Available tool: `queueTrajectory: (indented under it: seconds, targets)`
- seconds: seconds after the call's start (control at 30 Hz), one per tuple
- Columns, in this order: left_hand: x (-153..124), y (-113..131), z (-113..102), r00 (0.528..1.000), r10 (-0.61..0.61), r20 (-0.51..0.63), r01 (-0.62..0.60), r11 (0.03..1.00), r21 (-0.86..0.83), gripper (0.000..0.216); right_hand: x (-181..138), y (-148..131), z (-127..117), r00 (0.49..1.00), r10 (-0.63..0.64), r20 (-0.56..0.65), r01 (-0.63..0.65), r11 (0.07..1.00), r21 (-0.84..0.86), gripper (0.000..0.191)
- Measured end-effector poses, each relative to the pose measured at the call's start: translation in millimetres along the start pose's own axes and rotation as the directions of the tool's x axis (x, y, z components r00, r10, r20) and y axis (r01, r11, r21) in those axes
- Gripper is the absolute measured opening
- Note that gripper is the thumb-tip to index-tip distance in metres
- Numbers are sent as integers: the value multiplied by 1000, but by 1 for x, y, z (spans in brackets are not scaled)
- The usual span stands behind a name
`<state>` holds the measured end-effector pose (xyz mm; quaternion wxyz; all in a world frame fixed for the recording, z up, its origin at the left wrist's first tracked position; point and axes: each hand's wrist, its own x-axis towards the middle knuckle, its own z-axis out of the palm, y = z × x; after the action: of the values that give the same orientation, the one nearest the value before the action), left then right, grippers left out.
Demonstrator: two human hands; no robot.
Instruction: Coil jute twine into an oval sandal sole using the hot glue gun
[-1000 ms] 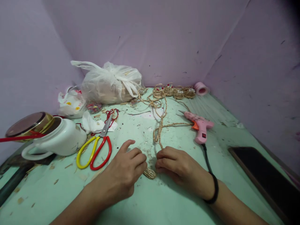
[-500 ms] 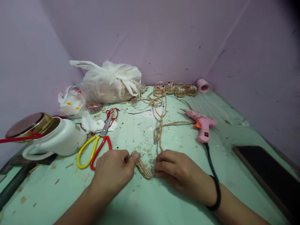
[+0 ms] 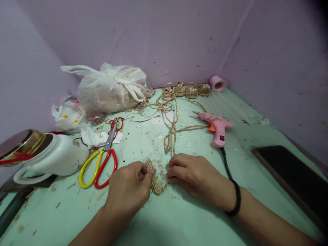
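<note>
A small coil of braided straw rope (image 3: 155, 180) lies on the pale green table (image 3: 164, 218) between both hands. My left hand (image 3: 129, 188) is curled into a pinch on the coil's left edge. My right hand (image 3: 193, 177), with a black band on its wrist, has its fingers closed on the coil's right side where the rope comes in. The loose straw rope (image 3: 172, 136) runs from the coil away to the back of the table.
Yellow and red scissors (image 3: 98, 160) lie left of my hands, beside a tipped white jug (image 3: 55, 159). A pink glue gun (image 3: 217, 127) lies to the right, its black cord passing my wrist. A dark tablet (image 3: 292, 177), white plastic bag (image 3: 110, 89), finished straw coils (image 3: 191, 90) and pink tape roll (image 3: 217, 83) stand around.
My left hand has gone from lying with spread fingers over the coil to pinching its left edge. The coil now shows between the hands. The view has shifted slightly.
</note>
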<state>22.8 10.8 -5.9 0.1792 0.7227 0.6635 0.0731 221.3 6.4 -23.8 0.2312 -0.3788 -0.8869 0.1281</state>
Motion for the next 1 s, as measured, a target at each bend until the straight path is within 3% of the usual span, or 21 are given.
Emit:
queueTrajectory:
  seconds: [0.17,0.27,0.4,0.8,1.0]
  targets:
    - [-2,5,1,992,-91,83,112,945,-307,28,-1,-5,3,998,-44,-46,44,999,4,13]
    - [-2,6,5,992,-46,120,94,893,-440,25,-2,-6,3,997,-42,-63,43,999,24,11]
    - [-1,3,10,994,39,98,0,929,-371,22,-2,-5,6,995,-25,-97,31,998,62,11]
    - [0,6,12,994,28,105,17,914,-404,22,3,-13,14,993,100,-68,-99,995,16,8]
    - [-2,7,5,977,170,128,-113,924,-365,24,3,-19,18,984,151,-96,-152,988,-9,5]
